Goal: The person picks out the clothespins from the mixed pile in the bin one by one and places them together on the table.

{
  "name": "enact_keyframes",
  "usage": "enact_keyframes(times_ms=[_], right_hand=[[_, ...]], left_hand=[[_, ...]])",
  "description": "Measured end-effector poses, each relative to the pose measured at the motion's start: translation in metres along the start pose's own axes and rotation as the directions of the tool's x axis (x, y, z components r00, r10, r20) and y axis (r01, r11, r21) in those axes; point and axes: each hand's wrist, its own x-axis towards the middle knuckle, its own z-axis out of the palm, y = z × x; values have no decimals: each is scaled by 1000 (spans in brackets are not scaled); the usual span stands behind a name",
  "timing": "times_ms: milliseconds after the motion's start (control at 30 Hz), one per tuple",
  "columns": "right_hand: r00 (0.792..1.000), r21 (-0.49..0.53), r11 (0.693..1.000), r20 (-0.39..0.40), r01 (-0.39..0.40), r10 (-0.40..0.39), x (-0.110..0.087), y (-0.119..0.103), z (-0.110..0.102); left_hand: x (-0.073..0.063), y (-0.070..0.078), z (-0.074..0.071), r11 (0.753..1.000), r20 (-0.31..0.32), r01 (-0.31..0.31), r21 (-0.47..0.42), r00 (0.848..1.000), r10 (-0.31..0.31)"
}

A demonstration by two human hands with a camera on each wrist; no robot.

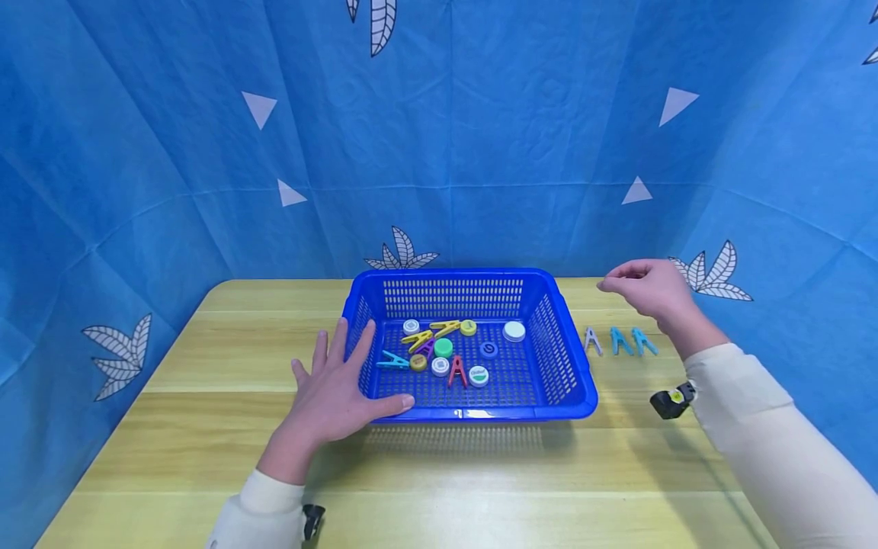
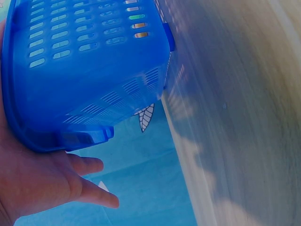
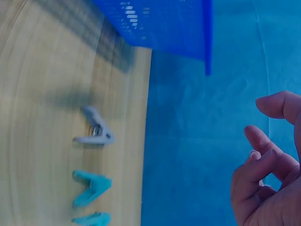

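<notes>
My left hand (image 1: 329,393) rests with spread, straight fingers at the left front corner of a blue plastic basket (image 1: 480,414); its thumb lies along the front rim. In the left wrist view that hand (image 2: 42,181) is against the basket's rim. My right hand (image 1: 648,288) is raised beyond the basket's right side, fingers loosely bent. Nothing lies between thumb and index finger in the right wrist view, where they stand apart. Below that hand, a grey clothespin (image 1: 593,341) and two light-blue clothespins (image 1: 620,341) lie in a row on the table.
Inside the basket are several bottle caps, among them a green cap (image 1: 443,348) and a large white cap (image 1: 514,331). Clothespins lie there too, including a red clothespin (image 1: 457,371) and a light-blue clothespin (image 1: 393,360). A blue patterned curtain (image 1: 453,152) surrounds the wooden table (image 1: 480,488).
</notes>
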Motion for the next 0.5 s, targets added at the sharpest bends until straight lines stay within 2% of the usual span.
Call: enact_keyframes(times_ms=[233,500], right_hand=[[997,-11,997,-28,71,-71,0,-19,7],[994,-6,994,-19,107,-107,-1,-39,12]], left_hand=[[-1,0,0,1000,-7,-5,6,1000,5],[0,0,0,1000,-10,-2,6,1000,2]])
